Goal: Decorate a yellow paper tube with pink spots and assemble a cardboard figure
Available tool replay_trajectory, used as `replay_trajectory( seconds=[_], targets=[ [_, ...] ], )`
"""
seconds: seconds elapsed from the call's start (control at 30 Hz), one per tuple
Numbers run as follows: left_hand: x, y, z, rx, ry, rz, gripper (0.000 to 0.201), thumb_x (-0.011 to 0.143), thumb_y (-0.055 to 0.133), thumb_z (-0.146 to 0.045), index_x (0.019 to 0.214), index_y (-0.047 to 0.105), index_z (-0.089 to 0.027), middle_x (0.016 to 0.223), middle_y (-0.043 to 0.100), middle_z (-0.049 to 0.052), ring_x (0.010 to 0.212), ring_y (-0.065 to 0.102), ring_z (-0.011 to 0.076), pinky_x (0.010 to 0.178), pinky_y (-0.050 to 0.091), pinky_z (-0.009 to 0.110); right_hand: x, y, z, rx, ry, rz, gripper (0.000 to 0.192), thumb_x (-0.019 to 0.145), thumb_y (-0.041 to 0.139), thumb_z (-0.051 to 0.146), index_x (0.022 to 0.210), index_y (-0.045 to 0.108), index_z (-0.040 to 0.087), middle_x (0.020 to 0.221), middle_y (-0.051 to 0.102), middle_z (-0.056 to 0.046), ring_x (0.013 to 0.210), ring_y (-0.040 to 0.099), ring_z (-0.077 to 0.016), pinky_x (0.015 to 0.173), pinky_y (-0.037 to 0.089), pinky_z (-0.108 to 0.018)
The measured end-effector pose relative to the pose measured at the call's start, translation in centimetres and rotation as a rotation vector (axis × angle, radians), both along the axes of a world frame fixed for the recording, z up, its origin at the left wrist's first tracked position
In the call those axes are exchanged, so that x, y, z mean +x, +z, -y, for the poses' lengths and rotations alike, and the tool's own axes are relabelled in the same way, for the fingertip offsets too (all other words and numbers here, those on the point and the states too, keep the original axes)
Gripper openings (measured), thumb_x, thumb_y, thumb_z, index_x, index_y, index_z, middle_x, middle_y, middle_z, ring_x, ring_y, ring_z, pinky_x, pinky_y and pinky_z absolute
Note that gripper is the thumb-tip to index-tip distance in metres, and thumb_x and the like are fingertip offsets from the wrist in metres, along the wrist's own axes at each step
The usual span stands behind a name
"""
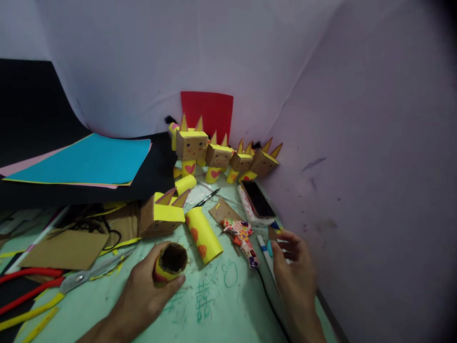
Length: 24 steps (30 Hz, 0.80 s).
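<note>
In my left hand [143, 286] is a cardboard tube [166, 271] wrapped in yellow paper, its hollow corrugated end tilted up towards me. My right hand [296, 271] hovers at the table's right side with curved fingers, thumb and fingers apart. Close to its thumb tip lies a small turquoise piece [270, 248], beside a white and blue stick-like item [264, 255]. Left of that rests a flower-patterned hot glue gun [243, 238] with a black cord. A second yellow tube [203, 236] with orange spots lies in the middle, near a cardboard box head [164, 216] with pointed ears.
Several finished box-headed figures [192, 145] stand at the back before a red sheet [210, 109]. A phone [257, 197] lies on a white box at right. Red-handled scissors [78, 281], cardboard scraps [67, 250] and blue paper [89, 159] occupy the left. A pen [207, 197] lies centrally.
</note>
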State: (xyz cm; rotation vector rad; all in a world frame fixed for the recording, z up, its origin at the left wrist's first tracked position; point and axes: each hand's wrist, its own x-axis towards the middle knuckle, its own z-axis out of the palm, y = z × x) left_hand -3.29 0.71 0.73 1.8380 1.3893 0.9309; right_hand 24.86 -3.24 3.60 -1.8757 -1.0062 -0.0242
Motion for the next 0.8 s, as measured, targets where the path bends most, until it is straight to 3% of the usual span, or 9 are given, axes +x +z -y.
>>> replay_trajectory(
  seconds=[0.1,0.17,0.23,0.3,0.4,0.5,0.6,0.7,0.8],
  targets=[
    [0.0,0.2,-0.1,0.011,0.009,0.011,0.043,0.072,0.064,-0.044,0.106,0.056,-0.02,0.09,0.073,0.003,0.078,0.07,0.0203,0.069,0.056,0.024,-0.1,0.3,-0.2,-0.33,0.073,0.04,0.03,0.078,0.055,0.042,0.094,0.066,0.019,0.089,0.071,-0.008,0.073,0.064,-0.0219,0.062,0.045,-0.029],
    [0.1,0.3,-0.1,0.002,0.005,0.006,0.042,0.071,0.064,-0.043,0.106,0.057,-0.02,0.089,0.073,0.003,0.078,0.07,0.0204,0.067,0.056,0.024,-0.8,0.4,-0.7,-0.533,0.131,0.14,0.027,0.077,0.058,0.044,0.086,0.069,0.021,0.083,0.072,-0.007,0.073,0.065,-0.0232,0.061,0.043,-0.029],
    [0.1,0.3,-0.1,-0.003,0.001,0.005,0.042,0.072,0.064,-0.043,0.106,0.057,-0.02,0.091,0.073,0.003,0.079,0.07,0.0208,0.068,0.056,0.025,-1.6,0.2,-1.5,-0.608,0.173,0.199,0.021,0.074,0.061,0.041,0.081,0.07,0.022,0.072,0.072,-0.005,0.067,0.065,-0.0217,0.056,0.04,-0.026],
    [0.1,0.3,-0.1,0.001,-0.003,0.008,0.041,0.072,0.063,-0.041,0.107,0.057,-0.02,0.092,0.073,0.004,0.082,0.069,0.0213,0.071,0.056,0.026,-2.1,-0.5,-2.2,-0.545,0.215,0.162,0.013,0.071,0.064,0.034,0.076,0.07,0.022,0.062,0.069,-0.003,0.056,0.062,-0.0186,0.05,0.037,-0.024],
    [0.2,0.4,0.1,0.007,-0.017,0.014,0.039,0.071,0.064,-0.037,0.105,0.058,-0.02,0.093,0.074,0.004,0.083,0.069,0.0218,0.072,0.056,0.027,-1.9,-1.6,-3.1,-0.269,0.37,-0.053,0.005,0.065,0.067,0.026,0.064,0.068,0.021,0.048,0.062,0.0,0.043,0.053,-0.0149,0.042,0.031,-0.022],
    [0.5,0.8,0.4,0.018,0.023,0.067,0.035,0.068,0.063,-0.033,0.101,0.06,-0.021,0.09,0.074,0.002,0.08,0.069,0.0221,0.07,0.055,0.028,-1.7,-1.9,-3.4,-0.133,0.466,-0.111,0.01,0.063,0.066,0.03,0.06,0.066,0.021,0.043,0.057,0.003,0.038,0.048,-0.0137,0.038,0.031,-0.021],
    [1.0,1.1,0.7,0.026,0.085,0.148,0.035,0.065,0.062,-0.03,0.1,0.061,-0.022,0.086,0.074,0.001,0.078,0.069,0.0225,0.071,0.054,0.03,-2.0,-1.1,-2.7,-0.027,0.491,-0.27,0.019,0.068,0.065,0.037,0.07,0.068,0.018,0.047,0.058,0.003,0.04,0.048,-0.0126,0.037,0.032,-0.02],
    [1.2,1.3,0.7,0.02,0.092,0.191,0.038,0.063,0.062,-0.026,0.101,0.062,-0.022,0.089,0.074,0.002,0.082,0.068,0.0234,0.075,0.053,0.031,-3.0,-0.2,-2.0,0.008,0.531,-0.563,0.03,0.063,0.073,0.042,0.078,0.066,0.016,0.052,0.059,0.002,0.043,0.049,-0.012,0.038,0.035,-0.02],
    [1.2,1.5,0.5,0.009,0.056,0.19,0.043,0.06,0.063,-0.022,0.104,0.061,-0.021,0.099,0.073,0.005,0.091,0.067,0.025,0.081,0.052,0.033,-4.1,0.1,-2.0,-0.036,0.642,-0.681,0.039,0.061,0.075,0.051,0.071,0.064,0.015,0.043,0.048,0.005,0.038,0.039,-0.0083,0.038,0.031,-0.019]
  ],
)
